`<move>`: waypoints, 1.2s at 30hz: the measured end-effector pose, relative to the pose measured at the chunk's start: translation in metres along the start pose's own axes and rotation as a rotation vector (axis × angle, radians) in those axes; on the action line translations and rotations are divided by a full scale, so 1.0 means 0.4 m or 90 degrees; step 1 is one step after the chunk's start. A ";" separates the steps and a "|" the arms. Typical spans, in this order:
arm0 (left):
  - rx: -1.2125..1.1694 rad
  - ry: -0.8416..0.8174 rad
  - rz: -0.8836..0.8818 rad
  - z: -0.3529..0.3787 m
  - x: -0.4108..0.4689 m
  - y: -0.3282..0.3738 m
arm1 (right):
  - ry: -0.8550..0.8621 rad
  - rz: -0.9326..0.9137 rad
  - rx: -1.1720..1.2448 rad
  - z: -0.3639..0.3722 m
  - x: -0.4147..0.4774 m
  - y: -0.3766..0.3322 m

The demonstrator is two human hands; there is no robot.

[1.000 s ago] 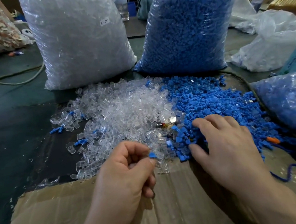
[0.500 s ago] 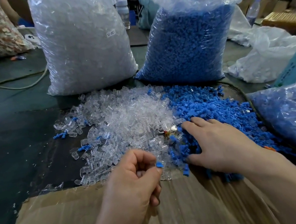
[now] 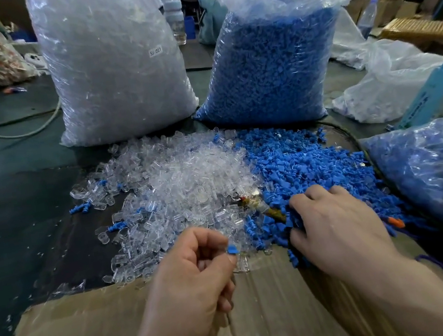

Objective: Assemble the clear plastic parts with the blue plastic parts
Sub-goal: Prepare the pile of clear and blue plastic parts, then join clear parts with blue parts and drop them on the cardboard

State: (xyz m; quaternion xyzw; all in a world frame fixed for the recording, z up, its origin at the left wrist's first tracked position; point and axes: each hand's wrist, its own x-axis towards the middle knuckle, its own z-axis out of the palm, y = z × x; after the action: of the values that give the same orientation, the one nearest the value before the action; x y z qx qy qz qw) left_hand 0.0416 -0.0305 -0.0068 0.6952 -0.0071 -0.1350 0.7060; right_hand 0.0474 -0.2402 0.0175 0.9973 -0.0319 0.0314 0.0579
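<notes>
A heap of clear plastic parts [image 3: 177, 182] lies on the dark table, with a heap of blue plastic parts [image 3: 307, 162] touching it on the right. My left hand [image 3: 194, 267] hovers over the near edge of the clear heap, its fingers curled, thumb and forefinger pinching a small blue part [image 3: 231, 249]; whether a clear part is in that grip too I cannot tell. My right hand [image 3: 332, 223] rests palm down on the near edge of the blue heap, fingers curled into the blue parts.
Two tall bags stand behind the heaps: clear parts [image 3: 113, 60] on the left, blue parts [image 3: 271, 65] on the right. Another bag of blue parts [image 3: 434, 168] lies at the right. Brown cardboard [image 3: 95, 334] covers the near table. A small brass-coloured object [image 3: 255, 200] lies between the heaps.
My right hand has dragged back toward me through the blue heap, its fingers curling into the parts. My left hand keeps pinching the blue part, nearly still.
</notes>
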 end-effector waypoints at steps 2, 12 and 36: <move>0.002 -0.002 -0.002 0.000 0.000 0.004 | 0.000 0.022 -0.003 0.002 0.014 -0.005; 0.028 0.003 -0.001 0.000 0.007 -0.001 | 0.116 -0.021 0.141 -0.029 0.042 0.023; -0.062 0.026 0.021 0.004 -0.001 -0.001 | 0.061 -0.034 1.320 -0.073 0.024 -0.043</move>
State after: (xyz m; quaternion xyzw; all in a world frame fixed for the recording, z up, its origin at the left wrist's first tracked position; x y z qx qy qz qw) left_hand 0.0407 -0.0320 -0.0071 0.6623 0.0026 -0.1090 0.7412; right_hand 0.0563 -0.2203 0.0450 0.5557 0.0351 0.0819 -0.8266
